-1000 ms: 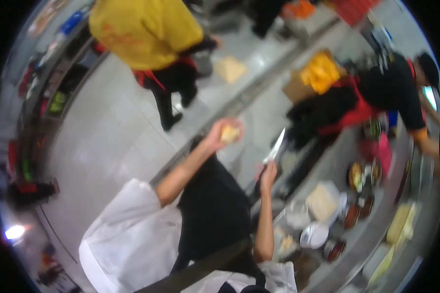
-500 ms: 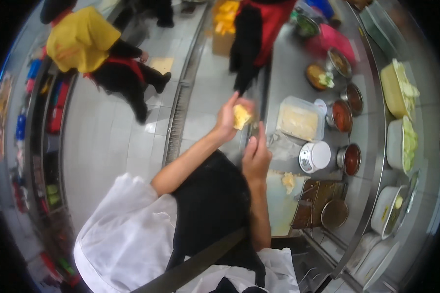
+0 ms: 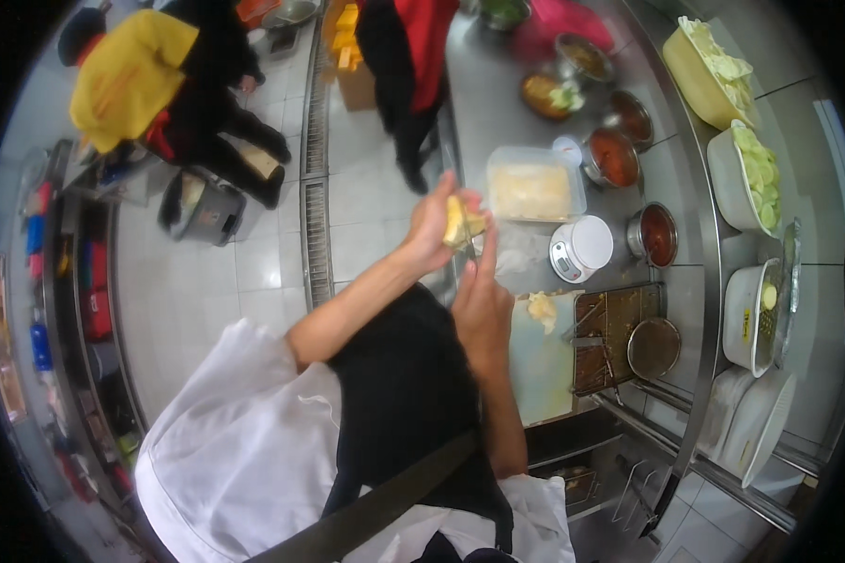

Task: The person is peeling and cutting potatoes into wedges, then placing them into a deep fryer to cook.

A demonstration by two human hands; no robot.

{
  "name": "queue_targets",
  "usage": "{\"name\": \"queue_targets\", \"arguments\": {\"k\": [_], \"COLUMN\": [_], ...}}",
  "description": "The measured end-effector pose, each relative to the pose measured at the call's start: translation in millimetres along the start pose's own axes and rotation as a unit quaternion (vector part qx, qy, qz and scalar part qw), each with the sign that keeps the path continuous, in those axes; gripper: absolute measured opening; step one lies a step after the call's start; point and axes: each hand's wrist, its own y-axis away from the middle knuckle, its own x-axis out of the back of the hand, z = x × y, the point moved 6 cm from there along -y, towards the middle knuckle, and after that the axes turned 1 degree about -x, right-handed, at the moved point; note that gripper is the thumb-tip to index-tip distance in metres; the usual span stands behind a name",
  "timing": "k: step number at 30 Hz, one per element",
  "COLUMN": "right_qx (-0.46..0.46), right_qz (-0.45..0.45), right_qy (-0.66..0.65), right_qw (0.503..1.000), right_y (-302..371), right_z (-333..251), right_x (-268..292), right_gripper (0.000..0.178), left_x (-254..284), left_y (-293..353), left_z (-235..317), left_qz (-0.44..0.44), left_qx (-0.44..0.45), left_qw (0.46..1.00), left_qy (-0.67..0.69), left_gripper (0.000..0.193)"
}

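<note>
In front of my black apron, my left hand (image 3: pixel 430 232) is closed around a pale yellow piece of food (image 3: pixel 455 225), its exact kind unclear. My right hand (image 3: pixel 482 305) is closed on what looks like a small knife (image 3: pixel 470 246). Its thin dark blade lies against the yellow piece, and the handle is mostly hidden by the fingers. Just right of my hands, a crumpled clear plastic sheet (image 3: pixel 512 258) lies on the steel counter. Beside my right forearm a pale cutting board (image 3: pixel 540 375) bears a torn yellowish scrap (image 3: pixel 542 310).
On the counter stand a lidded plastic box (image 3: pixel 535 188), a white kitchen scale (image 3: pixel 584 249) and sauce bowls (image 3: pixel 612 158). A dark tray (image 3: pixel 615 319) adjoins the board. The right shelf holds a tub of sliced greens (image 3: pixel 744 183). A person in yellow (image 3: pixel 136 80) bends near a grey bin (image 3: pixel 202 208).
The view has swung right, so the counter sits further left. My right hand has moved up closer to the yellow piece, with the blade now against it. The person in yellow has bent over.
</note>
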Motion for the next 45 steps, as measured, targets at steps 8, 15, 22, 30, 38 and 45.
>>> {"name": "queue_targets", "arguments": {"k": [8,15,22,30,38,45], "right_qx": [-0.002,0.02,0.004,-0.015,-0.197,-0.286], "right_qz": [0.062,0.051,0.013,0.057,0.042,0.077], "right_qy": [-0.032,0.005,0.028,-0.066,-0.331,-0.398], "right_qw": [0.998,0.999,1.0,0.996,0.922,0.868], "right_y": [20.9,15.2,41.6,47.7,63.9,91.5], "right_z": [1.8,-4.7,18.0,32.3,50.1,77.0], "right_x": [7.6,-2.0,2.2,24.9,66.5,82.2], "right_gripper": [0.046,0.041,0.044,0.039,0.03,0.034], "left_x": [-20.8,-19.4,-18.0,-70.8,-121.8,-142.9], "left_y": [11.4,23.3,29.8,71.4,49.1,80.1], "left_z": [14.2,19.8,-4.2,-19.6,-29.7,-70.4], "left_qz": [-0.043,-0.053,-0.04,-0.161,-0.43,-0.41], "left_qx": [-0.006,-0.013,0.104,0.082,-0.137,-0.09], "left_qw": [0.999,0.998,0.987,0.982,0.845,0.795], "left_qy": [0.03,-0.045,0.12,-0.057,-0.287,-0.437], "left_gripper": [0.053,0.052,0.045,0.057,0.043,0.03]}}
